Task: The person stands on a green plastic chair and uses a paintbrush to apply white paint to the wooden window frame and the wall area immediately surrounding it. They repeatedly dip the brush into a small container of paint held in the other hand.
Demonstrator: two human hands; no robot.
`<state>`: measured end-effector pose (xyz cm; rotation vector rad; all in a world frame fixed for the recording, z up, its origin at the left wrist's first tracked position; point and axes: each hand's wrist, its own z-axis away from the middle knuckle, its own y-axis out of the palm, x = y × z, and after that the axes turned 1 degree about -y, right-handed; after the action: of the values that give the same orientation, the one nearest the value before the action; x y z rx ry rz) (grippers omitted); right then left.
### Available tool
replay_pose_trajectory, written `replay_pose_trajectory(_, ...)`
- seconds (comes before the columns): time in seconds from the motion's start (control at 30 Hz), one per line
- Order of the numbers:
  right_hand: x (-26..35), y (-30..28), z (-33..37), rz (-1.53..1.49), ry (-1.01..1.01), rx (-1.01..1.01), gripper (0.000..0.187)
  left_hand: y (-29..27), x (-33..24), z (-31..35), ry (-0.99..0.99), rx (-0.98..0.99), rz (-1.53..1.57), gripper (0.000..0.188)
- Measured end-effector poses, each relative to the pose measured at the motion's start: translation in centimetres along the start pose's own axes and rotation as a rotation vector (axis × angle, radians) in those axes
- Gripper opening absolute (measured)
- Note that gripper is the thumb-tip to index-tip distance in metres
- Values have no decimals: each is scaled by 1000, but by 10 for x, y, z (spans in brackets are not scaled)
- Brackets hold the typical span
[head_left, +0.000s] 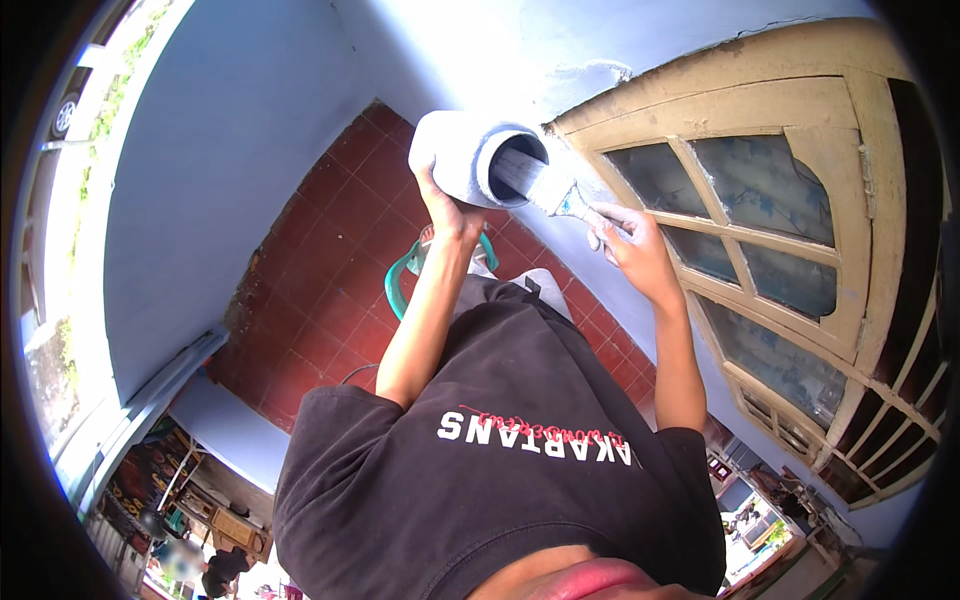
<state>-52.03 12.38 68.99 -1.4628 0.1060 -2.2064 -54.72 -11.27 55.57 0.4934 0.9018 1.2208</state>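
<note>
Head view shows us the left hand grasping a white container low on its side, some of its fingers hidden behind the body. We see the right hand closed round the handle of a brush, its whitened bristles reaching into the container's open mouth. Both things are held up in front of the body, above the red tiled floor.

Our main worry is the tilt: the container leans well over, mouth toward the right hand, and we cannot tell how much is inside. If it is fairly full, a little more lean could send the contents over the rim and down onto the tiles, the foot or the turquoise curved object beneath. The left hand seems to bear the whole weight alone, so a smooth or wet side might let the container slide or roll in the palm. White smears mark the right fingers, and we judge that a slick handle could twist there. Pulled out fast, a loaded brush might catch the rim, jolt the container, or fling drops toward the wooden window frame beside it.
</note>
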Motion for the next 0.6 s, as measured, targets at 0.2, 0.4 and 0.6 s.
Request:
replay_pose_trajectory(0.2, 13, -17, 7, -43, 183, -54, 30, -1, -5, -10, -57, 36, 30, 84)
replay_pose_trajectory(0.4, 12, -13, 20, 140, -109, -195, 28, 1, -4, -5, -62, 13, 7, 82)
replay_pose_trajectory(0.6, 36, 18, 20, 740, -515, -325, 27, 1, 0, -9, -99, 47, -3, 79)
